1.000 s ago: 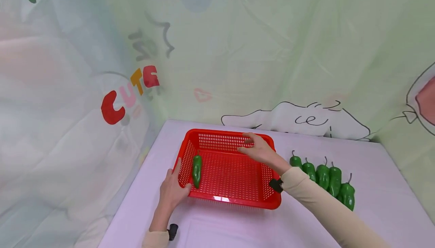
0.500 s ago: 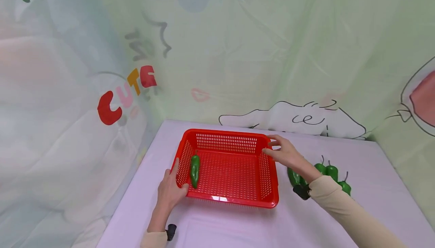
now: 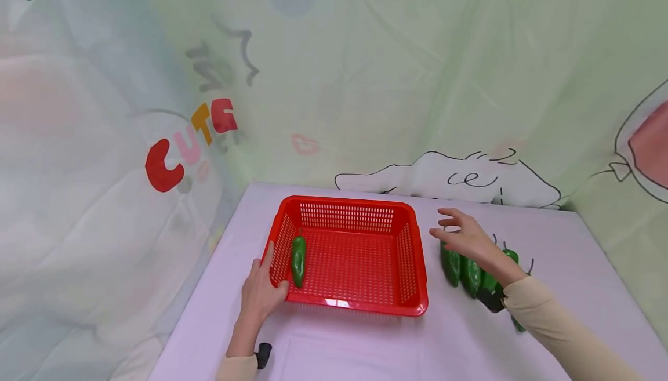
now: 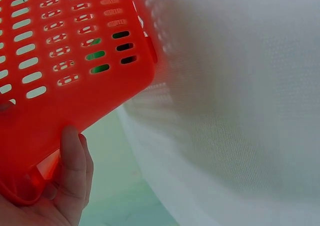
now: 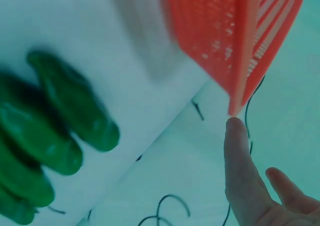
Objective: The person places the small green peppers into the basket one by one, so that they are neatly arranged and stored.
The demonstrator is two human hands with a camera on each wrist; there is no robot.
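A red plastic basket [image 3: 360, 304] with slotted walls stands on the table. One long green pepper [image 3: 298, 262] lies inside along its left wall. My left hand [image 3: 259, 294] holds the basket's front left corner; in the left wrist view its fingers [image 4: 73, 156] curl at the rim. To the right of the basket, my right hand [image 3: 464, 236] hovers with spread fingers and nothing between them. Several green peppers [image 3: 471, 276] lie in a row below it, partly hidden by the hand and wrist. In the right wrist view, those peppers [image 5: 75, 100] appear at the left.
A pale cloth covers the table [image 3: 339, 355]. A printed curtain [image 3: 323, 79] hangs behind it and on both sides. Black wrist devices [image 3: 263, 356] sit on both wrists.
My right hand has moved right, from above the basket, past its right rim, to the row of peppers. The left hand keeps its place on the basket, and the pepper inside lies still.
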